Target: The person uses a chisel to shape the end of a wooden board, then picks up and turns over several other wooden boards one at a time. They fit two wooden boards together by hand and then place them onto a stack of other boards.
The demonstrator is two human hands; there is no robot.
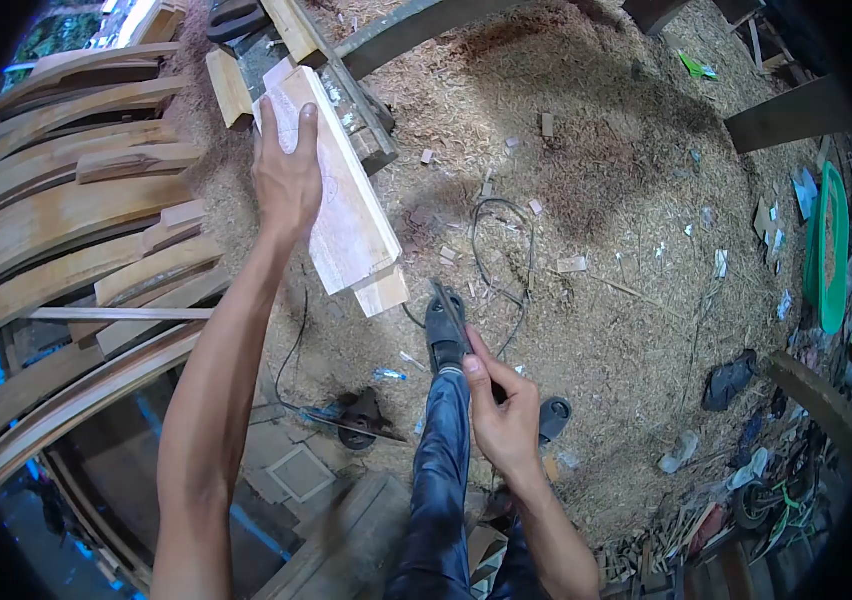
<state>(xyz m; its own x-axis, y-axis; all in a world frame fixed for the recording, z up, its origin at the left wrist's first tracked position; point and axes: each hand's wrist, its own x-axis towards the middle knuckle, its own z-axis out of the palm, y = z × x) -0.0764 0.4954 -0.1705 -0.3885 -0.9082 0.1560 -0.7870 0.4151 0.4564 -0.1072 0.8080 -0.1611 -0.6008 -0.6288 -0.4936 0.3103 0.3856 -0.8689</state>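
Observation:
My left hand (288, 185) grips a pale wooden board (351, 225) near its upper end, thumb on the top face and fingers along the left edge. Faint pencil marks show on the board's face. It rests tilted on a narrow wooden bench (371, 140), its lower end jutting out over the floor. Under that end a smaller wood piece (384, 291) sticks out. Low in the middle, my right hand (506, 415) is closed around a thin dark metal tool (451, 312) pointing up toward the board; its kind is unclear. Behind the tool is my sandalled foot (443, 345).
Curved wooden pieces (76, 215) are stacked at left. Sawdust and shavings (636, 230) cover the floor, with small offcuts and a looped dark cable (531, 250). A power tool (358, 420) lies at lower left of my foot. At far right stands a green basin (832, 250).

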